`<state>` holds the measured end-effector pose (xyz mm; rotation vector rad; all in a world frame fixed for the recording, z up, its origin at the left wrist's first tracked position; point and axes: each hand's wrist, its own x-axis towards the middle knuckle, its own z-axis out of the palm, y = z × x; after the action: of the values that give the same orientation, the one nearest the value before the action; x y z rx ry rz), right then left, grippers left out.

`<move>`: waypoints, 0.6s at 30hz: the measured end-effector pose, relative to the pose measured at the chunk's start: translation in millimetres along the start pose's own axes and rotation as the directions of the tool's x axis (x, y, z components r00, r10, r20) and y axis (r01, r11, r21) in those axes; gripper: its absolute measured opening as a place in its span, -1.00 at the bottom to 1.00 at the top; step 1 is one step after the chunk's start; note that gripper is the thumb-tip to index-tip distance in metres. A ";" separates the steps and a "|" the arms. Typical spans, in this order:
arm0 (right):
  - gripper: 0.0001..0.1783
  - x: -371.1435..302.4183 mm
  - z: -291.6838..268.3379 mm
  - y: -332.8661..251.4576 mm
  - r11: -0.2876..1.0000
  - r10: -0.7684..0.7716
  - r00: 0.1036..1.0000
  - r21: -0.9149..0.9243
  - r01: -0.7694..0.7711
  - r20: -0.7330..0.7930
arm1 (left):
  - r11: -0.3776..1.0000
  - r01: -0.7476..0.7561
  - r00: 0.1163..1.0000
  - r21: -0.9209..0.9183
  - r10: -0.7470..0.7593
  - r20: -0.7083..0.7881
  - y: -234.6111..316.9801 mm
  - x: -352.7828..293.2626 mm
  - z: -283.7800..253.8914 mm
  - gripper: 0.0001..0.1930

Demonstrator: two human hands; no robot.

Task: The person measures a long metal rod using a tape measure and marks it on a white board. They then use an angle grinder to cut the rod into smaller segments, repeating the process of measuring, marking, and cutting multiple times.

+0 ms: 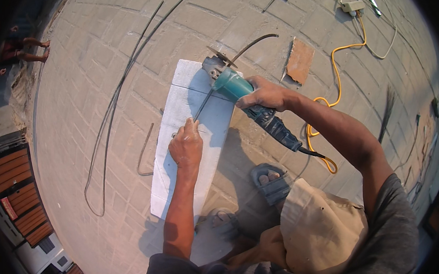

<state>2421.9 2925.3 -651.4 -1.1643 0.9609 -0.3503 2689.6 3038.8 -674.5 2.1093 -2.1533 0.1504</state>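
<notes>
My right hand (267,93) grips the body of a teal and black angle grinder (232,85), which is tilted with its head toward the upper left. The thin cutting disc (222,57) stands at the far end of a white block (181,104) on the paving. My left hand (186,145) is closed around a thin metal rod (204,105) above the block. The rod runs up under the grinder head, where its end is hidden. A dark curved rod (255,41) extends past the disc; I cannot tell if both are one piece.
A long folded rod (117,90) and a short bent rod (146,147) lie left of the block. A brown board piece (300,60) lies right of the disc. The yellow cord (338,69) loops near my right arm, toward a socket box (353,7). My sandalled foot (270,183) is close by. Another person's legs (34,49) show far left.
</notes>
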 end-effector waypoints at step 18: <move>-0.44 4.4 -3.1 -3.6 0.997 0.052 0.997 0.053 -0.055 0.055 | 1.000 -0.018 1.000 0.005 0.018 -0.023 -4.0 -1.1 2.2 -0.78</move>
<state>2422.8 2919.0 -650.5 -1.0914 0.9290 -0.2991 2693.6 3039.4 -676.9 2.0811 -2.1612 0.1808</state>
